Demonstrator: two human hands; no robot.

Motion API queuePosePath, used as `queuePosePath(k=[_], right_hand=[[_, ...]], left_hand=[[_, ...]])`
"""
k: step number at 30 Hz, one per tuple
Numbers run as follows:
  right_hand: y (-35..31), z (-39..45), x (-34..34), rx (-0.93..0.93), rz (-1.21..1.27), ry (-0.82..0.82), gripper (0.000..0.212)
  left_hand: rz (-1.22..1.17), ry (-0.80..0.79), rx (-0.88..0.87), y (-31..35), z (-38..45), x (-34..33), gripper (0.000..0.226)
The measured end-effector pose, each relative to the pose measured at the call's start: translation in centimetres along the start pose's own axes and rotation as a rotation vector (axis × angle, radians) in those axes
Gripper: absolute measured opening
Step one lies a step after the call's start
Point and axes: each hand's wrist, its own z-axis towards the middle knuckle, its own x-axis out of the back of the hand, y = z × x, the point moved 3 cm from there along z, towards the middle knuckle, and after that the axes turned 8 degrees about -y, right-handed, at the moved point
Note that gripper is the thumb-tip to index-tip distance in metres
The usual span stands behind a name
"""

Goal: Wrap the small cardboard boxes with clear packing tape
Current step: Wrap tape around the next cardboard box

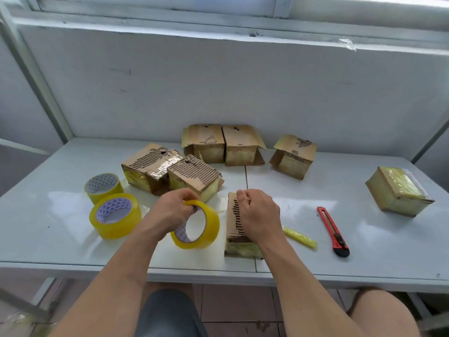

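Note:
My left hand (173, 210) grips a yellowish clear tape roll (197, 226), holding it upright just above the white table (60, 239), fingers hooked through its core. My right hand (257, 216) hovers with curled fingers over a small torn cardboard box (234, 235) near the front edge; whether it pinches a tape end cannot be told. Several more small boxes stand behind: two close together (155, 166) (194, 177), a pair at the back (223, 142), one at back right (294, 156). A tape-wrapped box (398, 190) sits far right.
Two spare tape rolls (103, 187) (115, 215) lie at the left. A red utility knife (332, 231) and a crumpled strip of used tape (300, 237) lie right of the front box. A white wall backs the table; my knees show below its front edge.

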Motion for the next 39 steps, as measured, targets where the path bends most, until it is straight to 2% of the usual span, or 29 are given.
queuePosePath(k=[2,4,9,11,13,16,18,19,21,23,27,31,35,39], right_hand=[[0.1,-0.8,0.5,0.012,0.161,0.075,0.035],[0.0,-1.8,1.1,-0.009,0.373,0.084,0.033],[-1.3,-3.7,2.1,0.003,0.76,-0.127,0.048],[-1.4,-3.8,2.6,0.009,0.817,-0.167,0.041],[-1.2,-3.6,3.3,0.002,0.837,-0.157,0.034],[-1.1,-3.2,4.0,-0.018,0.848,-0.133,0.033],[-1.1,-3.1,4.4,-0.034,0.869,-0.132,0.032],[-1.1,-3.1,4.5,-0.039,0.88,-0.136,0.032],[-1.3,-3.3,4.8,-0.045,0.889,-0.145,0.033],[-1.7,-3.5,5.1,-0.058,0.911,-0.149,0.03],[-2.5,-4.2,6.5,-0.123,0.883,-0.223,0.022],[-3.3,-7.0,5.9,-0.22,0.841,-0.355,0.021],[-2.6,-7.2,5.9,-0.327,0.853,-0.337,0.023],[-2.4,-6.7,6.8,-0.331,0.832,-0.371,0.021]], left_hand=[[-0.163,-0.02,-0.033,1.3,-0.2,0.1,0.009],[-0.296,-0.027,-0.08,2.4,-0.2,-0.1,0.013],[-0.523,-0.058,-0.163,5.1,0.3,-1.3,0.009],[-0.557,-0.088,-0.184,6.2,0.3,-2.1,0.01],[-0.569,-0.109,-0.176,7.1,0.4,-2.6,0.02],[-0.645,-0.178,-0.22,8.5,0.9,-3.0,0.032],[-0.539,-0.241,-0.248,9.7,1.0,-3.2,0.049],[-0.424,-0.241,-0.254,10.3,1.1,-3.3,0.05],[-0.22,-0.177,-0.264,11.4,1.4,-3.5,0.028],[-0.147,-0.082,-0.276,12.2,2.0,-3.6,0.011],[-0.156,-0.071,-0.258,12.6,3.5,-4.4,0.012],[-0.25,-0.085,-0.149,11.6,6.4,-5.1,0.012],[-0.072,-0.12,-0.084,10.3,7.5,-6.9,0.017],[-0.116,-0.151,-0.02,9.7,8.3,-8.1,0.021]])
